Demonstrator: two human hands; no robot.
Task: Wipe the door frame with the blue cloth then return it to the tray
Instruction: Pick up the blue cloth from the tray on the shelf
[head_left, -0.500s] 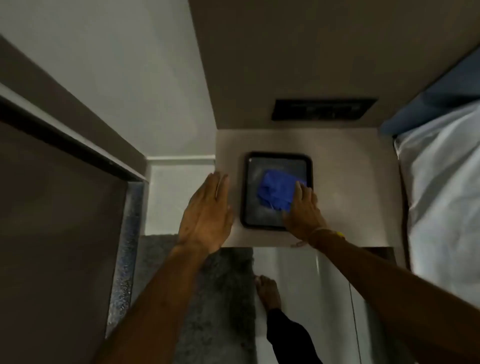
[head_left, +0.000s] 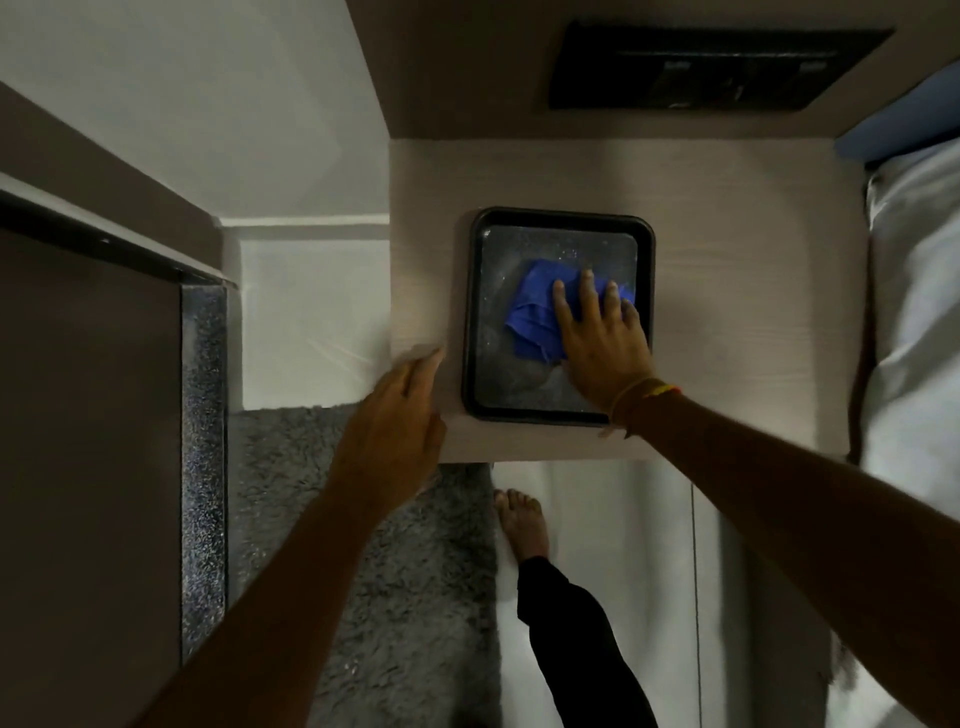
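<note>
One hand (head_left: 602, 343) flat on blue cloth (head_left: 535, 306).

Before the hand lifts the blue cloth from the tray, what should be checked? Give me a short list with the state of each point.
1. Blue cloth lies inside the tray: ok.
2. Right hand rests on the cloth: ok.
3. Fingers closed around the cloth: not ok, they lie flat.
4. Left hand holds nothing: ok.
5. Tray sits fully on the bedside table: ok.
6. Cloth is clean or damp: cannot tell.
</note>
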